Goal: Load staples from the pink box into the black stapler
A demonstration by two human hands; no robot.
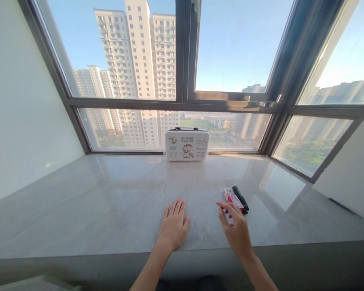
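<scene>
My left hand (173,226) lies flat on the grey stone windowsill (115,214), fingers stretched forward. A thin dark line in the sill's surface runs beside it. My right hand (235,228) hovers near the sill to the right, its thumb and index fingertips brought together in a pinch. Whatever is between those tips, if anything, is too small to make out. Just beyond the right hand lies a small pink and white box (233,198), partly covered by the fingers. Against its right side rests a long black stapler (241,199).
A white case (186,146) with cartoon prints and a black handle stands upright at the back, against the window frame (127,106). White walls bound the sill left and right. The sill's front edge (79,255) runs below my hands.
</scene>
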